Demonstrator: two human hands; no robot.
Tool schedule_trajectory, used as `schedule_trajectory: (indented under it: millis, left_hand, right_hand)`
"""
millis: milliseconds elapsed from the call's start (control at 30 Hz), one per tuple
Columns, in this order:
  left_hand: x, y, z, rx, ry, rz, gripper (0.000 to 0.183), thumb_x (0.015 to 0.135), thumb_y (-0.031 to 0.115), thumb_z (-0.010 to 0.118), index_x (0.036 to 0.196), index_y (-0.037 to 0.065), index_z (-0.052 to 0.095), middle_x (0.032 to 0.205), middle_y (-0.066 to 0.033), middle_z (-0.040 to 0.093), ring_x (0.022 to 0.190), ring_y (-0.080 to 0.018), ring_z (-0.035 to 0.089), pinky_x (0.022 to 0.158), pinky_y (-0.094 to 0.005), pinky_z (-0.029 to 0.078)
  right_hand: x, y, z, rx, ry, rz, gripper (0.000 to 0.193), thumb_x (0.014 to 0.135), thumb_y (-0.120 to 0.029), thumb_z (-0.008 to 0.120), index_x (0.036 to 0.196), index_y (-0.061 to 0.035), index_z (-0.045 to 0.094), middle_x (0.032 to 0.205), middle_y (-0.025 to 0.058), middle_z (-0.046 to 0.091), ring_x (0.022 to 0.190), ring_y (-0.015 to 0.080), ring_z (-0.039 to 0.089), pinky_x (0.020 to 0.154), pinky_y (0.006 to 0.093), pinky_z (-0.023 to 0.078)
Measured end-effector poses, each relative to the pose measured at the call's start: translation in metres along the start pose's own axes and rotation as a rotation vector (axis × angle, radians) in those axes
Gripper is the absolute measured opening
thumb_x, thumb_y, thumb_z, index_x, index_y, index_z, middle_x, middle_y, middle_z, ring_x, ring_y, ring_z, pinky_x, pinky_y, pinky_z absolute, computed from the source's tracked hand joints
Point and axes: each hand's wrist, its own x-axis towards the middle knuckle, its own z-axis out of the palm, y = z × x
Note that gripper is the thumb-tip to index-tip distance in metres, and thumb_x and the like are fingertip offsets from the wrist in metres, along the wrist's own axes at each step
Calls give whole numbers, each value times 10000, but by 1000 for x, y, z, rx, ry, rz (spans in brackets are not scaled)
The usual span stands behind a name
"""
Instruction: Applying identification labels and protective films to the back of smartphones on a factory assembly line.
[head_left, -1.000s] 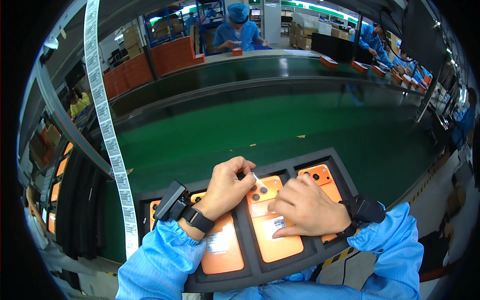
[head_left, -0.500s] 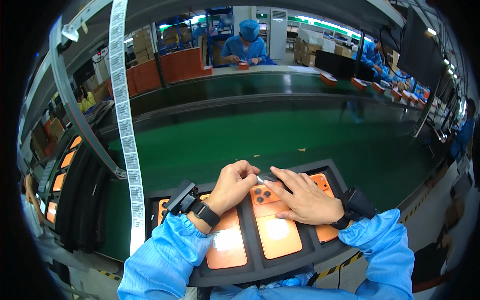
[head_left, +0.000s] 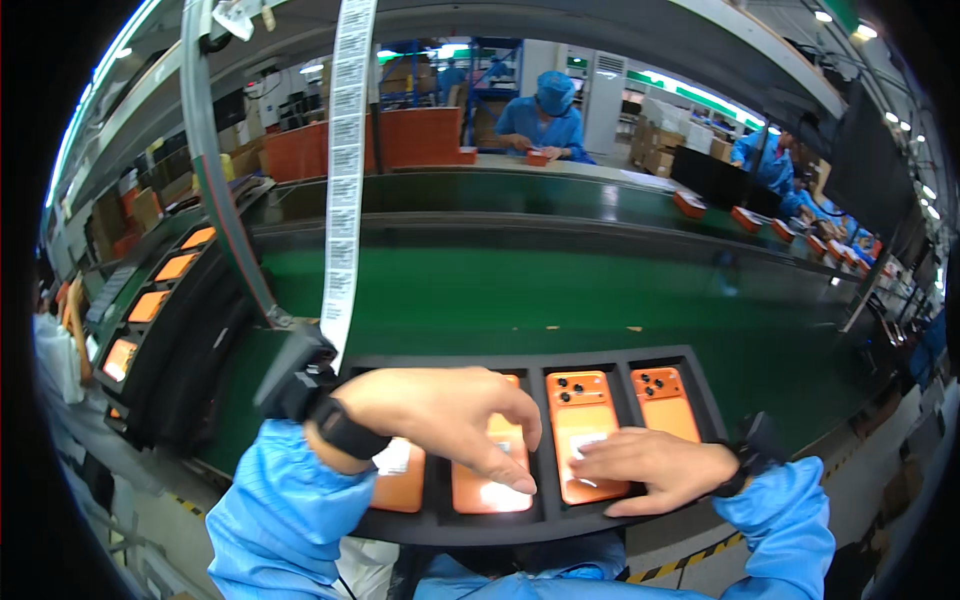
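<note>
We see a black tray (head_left: 480,527) in front of us, with four orange phones lying in its slots, backs up. Our left hand (head_left: 440,410) reaches across the two left slots, its thumb and fingers apart, with nothing that we can make out between them. It covers the upper part of the first phone (head_left: 400,490) and much of the second phone (head_left: 475,490); we cannot tell whether it touches either. Our right hand (head_left: 665,465) comes in over the third phone (head_left: 580,410), its fingers stretched across the white sticker (head_left: 585,442) on the phone's back, the thumb held away from them and clamped on nothing. The fourth phone (head_left: 665,405) sits in the right slot, its lower part behind that hand. We have a black strap and box on each wrist, and blue sleeves below them. Beyond the tray runs a green belt (head_left: 440,290), and a long strip of white labels (head_left: 347,170) hangs down to the tray's far left side. More orange phones (head_left: 148,305) lie in black trays at our left. Across the belt, a co-worker (head_left: 550,125) in a blue cap bends over a small orange box (head_left: 538,157).
</note>
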Motion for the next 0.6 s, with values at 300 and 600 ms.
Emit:
schedule_trajectory:
  millis: [300, 600]
  left_hand:
    - [-129, -128, 4, -552, 1205, -345, 1083, 723, 326, 804, 1469, -11, 95, 1501, -214, 219, 1368, -353, 263, 1069, -497, 281]
    - [-135, -212, 97, -1164, 714, -404, 299, 852, 248, 687, 1038, 22, 624, 892, -16, 664, 747, -113, 632, 685, -275, 530]
  right_hand:
    - [35, -25, -39, 62, 469, -3, 192, 815, -98, 658, 979, -1, 674, 880, 123, 678, 857, 264, 624, 765, 360, 487]
    - [155, -29, -1, 52, 627, -231, 117, 822, -112, 649, 881, -17, 682, 896, 111, 660, 872, 271, 597, 780, 361, 478]
